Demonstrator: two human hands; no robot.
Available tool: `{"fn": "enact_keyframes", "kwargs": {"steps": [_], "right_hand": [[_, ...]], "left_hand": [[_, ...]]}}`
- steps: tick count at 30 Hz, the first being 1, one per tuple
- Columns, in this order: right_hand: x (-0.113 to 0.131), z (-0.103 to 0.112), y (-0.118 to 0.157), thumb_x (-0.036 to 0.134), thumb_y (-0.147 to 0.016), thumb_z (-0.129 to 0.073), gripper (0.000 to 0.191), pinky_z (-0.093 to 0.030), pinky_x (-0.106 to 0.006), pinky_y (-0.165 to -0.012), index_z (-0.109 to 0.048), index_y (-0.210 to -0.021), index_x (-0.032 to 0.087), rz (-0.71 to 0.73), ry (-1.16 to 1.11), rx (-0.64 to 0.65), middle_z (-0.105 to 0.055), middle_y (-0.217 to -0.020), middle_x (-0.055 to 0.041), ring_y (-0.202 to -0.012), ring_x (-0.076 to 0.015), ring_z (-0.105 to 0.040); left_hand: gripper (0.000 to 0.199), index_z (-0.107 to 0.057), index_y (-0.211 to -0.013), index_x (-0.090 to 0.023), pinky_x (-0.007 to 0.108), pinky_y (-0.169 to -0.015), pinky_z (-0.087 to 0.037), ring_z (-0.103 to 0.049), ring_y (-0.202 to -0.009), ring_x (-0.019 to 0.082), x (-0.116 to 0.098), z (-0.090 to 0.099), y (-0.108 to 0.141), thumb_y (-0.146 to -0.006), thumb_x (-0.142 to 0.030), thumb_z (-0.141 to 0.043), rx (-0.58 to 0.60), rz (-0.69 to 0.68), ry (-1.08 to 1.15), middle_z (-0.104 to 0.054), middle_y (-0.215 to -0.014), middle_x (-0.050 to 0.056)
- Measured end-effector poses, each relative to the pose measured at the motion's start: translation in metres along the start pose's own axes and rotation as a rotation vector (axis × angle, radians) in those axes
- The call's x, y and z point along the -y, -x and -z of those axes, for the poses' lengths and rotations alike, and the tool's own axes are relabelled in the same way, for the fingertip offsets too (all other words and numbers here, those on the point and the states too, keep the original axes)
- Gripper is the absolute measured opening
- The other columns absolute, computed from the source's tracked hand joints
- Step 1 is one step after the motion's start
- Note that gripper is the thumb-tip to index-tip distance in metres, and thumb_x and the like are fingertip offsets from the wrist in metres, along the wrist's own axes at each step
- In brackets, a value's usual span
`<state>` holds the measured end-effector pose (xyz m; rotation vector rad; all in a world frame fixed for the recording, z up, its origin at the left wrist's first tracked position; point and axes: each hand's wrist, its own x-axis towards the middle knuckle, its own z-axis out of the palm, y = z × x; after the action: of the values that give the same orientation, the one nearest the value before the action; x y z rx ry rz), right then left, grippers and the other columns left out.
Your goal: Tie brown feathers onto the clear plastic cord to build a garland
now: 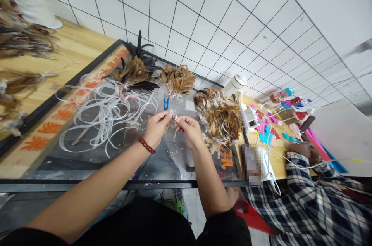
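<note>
Left hand (157,126) and right hand (189,129), both pinched closed, grip a small feather tuft (174,114); blue snips (166,103) lie just beyond!

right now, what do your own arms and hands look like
Both hands are ungloved. Above the left hand, the wrist wears a dark reddish-brown bracelet of round beads; the right hand has none. Black sleeves leave the forearms bare.

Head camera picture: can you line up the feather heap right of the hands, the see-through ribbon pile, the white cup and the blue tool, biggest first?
1. Ribbon pile
2. Feather heap
3. White cup
4. Blue tool
</note>
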<state>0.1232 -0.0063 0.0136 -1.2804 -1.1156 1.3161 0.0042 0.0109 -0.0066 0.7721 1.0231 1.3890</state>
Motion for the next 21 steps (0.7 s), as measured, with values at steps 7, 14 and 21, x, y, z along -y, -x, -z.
{"fn": "enact_keyframes", "kwargs": {"steps": [7, 14, 21], "right_hand": [[-0.005, -0.002, -0.002, 0.043, -0.068, -0.069, 0.029, -0.029, -0.02, -0.05, -0.059, -0.062, 0.016, -0.054, -0.084, 0.02, -0.058, -0.059, 0.0028, -0.049, -0.005, -0.042], [-0.008, 0.013, 0.004, 0.04, -0.071, -0.068, 0.024, -0.036, -0.021, -0.057, -0.063, -0.071, 0.016, 0.052, 0.158, 0.034, -0.057, -0.063, 0.003, -0.057, -0.0074, -0.046], [0.0, 0.026, 0.003, 0.037, -0.072, -0.07, 0.034, -0.045, -0.024, -0.071, -0.067, -0.104, 0.024, 0.219, 0.044, 0.083, -0.059, -0.081, 0.0015, -0.072, -0.0101, -0.054]], "left_hand": [[0.027, -0.072, -0.072, -0.016, 0.028, -0.078, -0.044, -0.059, -0.078, 0.016, -0.001, -0.001, 0.003, -0.063, -0.041, -0.074, 0.146, 0.011, -0.067, -0.068, -0.079, 0.004], [0.03, -0.069, -0.071, -0.015, 0.027, -0.07, -0.044, -0.058, -0.073, 0.016, -0.007, 0.0, 0.003, -0.064, -0.044, -0.072, 0.139, 0.041, -0.097, -0.067, -0.075, 0.005], [0.031, -0.061, -0.057, -0.016, 0.023, -0.055, -0.037, -0.045, -0.05, 0.009, -0.011, 0.001, 0.009, -0.073, -0.042, -0.065, 0.412, 0.056, -0.282, -0.055, -0.055, -0.001]]}}
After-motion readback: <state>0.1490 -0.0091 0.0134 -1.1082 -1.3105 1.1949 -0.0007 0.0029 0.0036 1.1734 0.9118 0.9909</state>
